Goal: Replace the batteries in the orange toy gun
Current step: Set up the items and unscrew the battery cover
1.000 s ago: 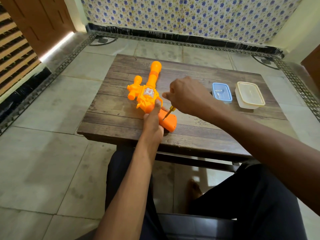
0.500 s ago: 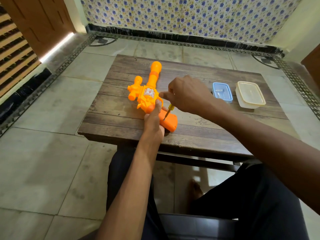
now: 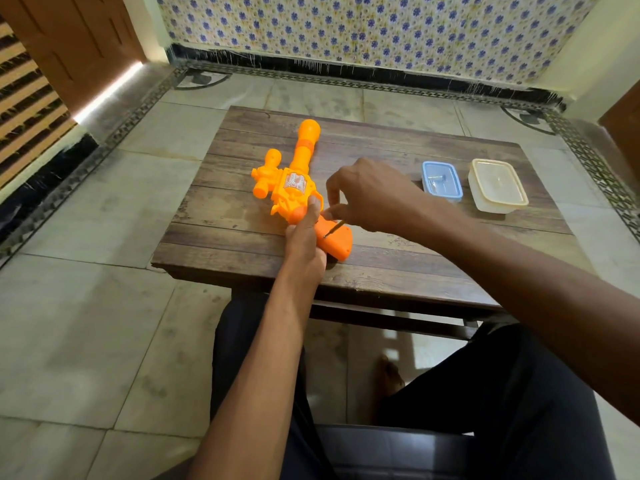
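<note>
The orange toy gun (image 3: pixel 297 181) lies flat on the wooden table (image 3: pixel 408 251), barrel pointing away from me, grip toward the near edge. My left hand (image 3: pixel 304 237) clamps the gun where the body meets the grip. My right hand (image 3: pixel 367 195) pinches a thin screwdriver (image 3: pixel 334 228) whose tip rests on a small screw in the orange grip panel (image 3: pixel 337 242). Most of the screwdriver's handle is hidden inside my fingers.
A small blue-lidded box (image 3: pixel 442 181) with small metal pieces inside and a cream lidded container (image 3: pixel 497 185) stand at the table's right. Tiled floor surrounds the low table; my dark-trousered legs and a black seat edge (image 3: pixel 398 448) are below.
My right hand has shifted slightly right and lower, and its fingers have turned around the screwdriver. The gun and my left hand stay in place.
</note>
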A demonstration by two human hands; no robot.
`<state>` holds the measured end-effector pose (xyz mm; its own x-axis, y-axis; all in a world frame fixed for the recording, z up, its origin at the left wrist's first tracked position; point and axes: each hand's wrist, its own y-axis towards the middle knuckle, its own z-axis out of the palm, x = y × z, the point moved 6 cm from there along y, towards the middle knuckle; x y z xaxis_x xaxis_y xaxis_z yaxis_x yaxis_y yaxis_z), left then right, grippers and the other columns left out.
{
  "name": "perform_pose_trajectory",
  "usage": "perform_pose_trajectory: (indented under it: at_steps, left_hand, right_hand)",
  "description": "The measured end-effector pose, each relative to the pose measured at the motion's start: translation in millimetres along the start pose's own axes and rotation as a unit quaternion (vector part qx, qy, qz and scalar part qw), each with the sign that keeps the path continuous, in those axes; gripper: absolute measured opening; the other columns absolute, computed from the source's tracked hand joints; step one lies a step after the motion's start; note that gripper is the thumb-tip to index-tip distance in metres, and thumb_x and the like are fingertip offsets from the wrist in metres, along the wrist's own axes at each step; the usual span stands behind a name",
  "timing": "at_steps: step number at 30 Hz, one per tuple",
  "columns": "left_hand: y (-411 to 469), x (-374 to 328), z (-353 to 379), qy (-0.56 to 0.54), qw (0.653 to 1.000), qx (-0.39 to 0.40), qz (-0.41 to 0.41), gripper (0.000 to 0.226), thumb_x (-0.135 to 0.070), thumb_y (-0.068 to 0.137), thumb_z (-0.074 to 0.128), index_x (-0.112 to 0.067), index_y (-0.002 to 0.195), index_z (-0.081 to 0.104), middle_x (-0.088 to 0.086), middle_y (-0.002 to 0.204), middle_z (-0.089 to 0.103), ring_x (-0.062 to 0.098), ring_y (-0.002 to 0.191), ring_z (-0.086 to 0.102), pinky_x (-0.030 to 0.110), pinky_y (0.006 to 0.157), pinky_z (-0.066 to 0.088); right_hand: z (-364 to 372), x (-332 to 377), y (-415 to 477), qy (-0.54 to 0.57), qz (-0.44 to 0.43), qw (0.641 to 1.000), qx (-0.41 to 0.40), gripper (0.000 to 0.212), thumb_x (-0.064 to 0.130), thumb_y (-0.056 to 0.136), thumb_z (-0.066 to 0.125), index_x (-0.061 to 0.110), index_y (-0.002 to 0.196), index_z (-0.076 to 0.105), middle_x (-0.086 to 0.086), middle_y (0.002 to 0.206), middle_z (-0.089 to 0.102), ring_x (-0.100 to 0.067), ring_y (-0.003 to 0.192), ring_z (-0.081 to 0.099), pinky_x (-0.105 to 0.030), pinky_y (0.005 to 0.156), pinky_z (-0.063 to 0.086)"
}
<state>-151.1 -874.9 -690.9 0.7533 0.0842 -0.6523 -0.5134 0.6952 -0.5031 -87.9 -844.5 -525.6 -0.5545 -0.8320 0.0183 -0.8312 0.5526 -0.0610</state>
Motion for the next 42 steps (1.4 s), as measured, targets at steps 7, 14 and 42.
perform_pose_trajectory:
  at_steps: [7, 14, 42]
  left_hand:
    - [-3.8, -0.9, -1.1, 0.005, 1.0, -0.024, -0.006, 0.061, -0.032, 0.089, 0.071, -0.01, 0.138, 0.043, 0.011, 0.114, 0.065, 0.024, 0.098, 0.065, 0.052, 0.092, 0.052]
    - [-4.6, -2.2, 0.5, 0.002, 1.0, -0.008, 0.006, 0.058, -0.03, 0.091, 0.069, -0.008, 0.14, 0.046, 0.013, 0.114, 0.068, 0.025, 0.097, 0.066, 0.053, 0.091, 0.053]
    - [-4.9, -0.8, 0.6, 0.0, 1.0, -0.012, -0.015, 0.051, -0.03, 0.09, 0.071, -0.013, 0.132, 0.047, 0.007, 0.106, 0.067, 0.022, 0.094, 0.066, 0.048, 0.088, 0.051]
  right_hand:
    - [-5.2, 1.5, 3.2, 0.053, -0.021, 0.998, 0.028, 0.04, 0.041, 0.076, 0.081, 0.016, 0.105, 0.068, 0.004, 0.086, 0.061, -0.013, 0.08, 0.051, -0.03, 0.071, 0.045]
    - [-3.5, -0.1, 2.8, 0.058, 0.005, 0.997, 0.053, 0.031, 0.034, 0.086, 0.074, 0.011, 0.106, 0.068, 0.004, 0.068, 0.065, -0.006, 0.053, 0.057, -0.016, 0.054, 0.048]
    - [-4.0, -0.5, 1.9, 0.035, 0.012, 0.999, -0.007, 0.038, 0.043, 0.089, 0.067, 0.008, 0.105, 0.068, -0.002, 0.083, 0.064, -0.015, 0.074, 0.053, -0.03, 0.07, 0.047]
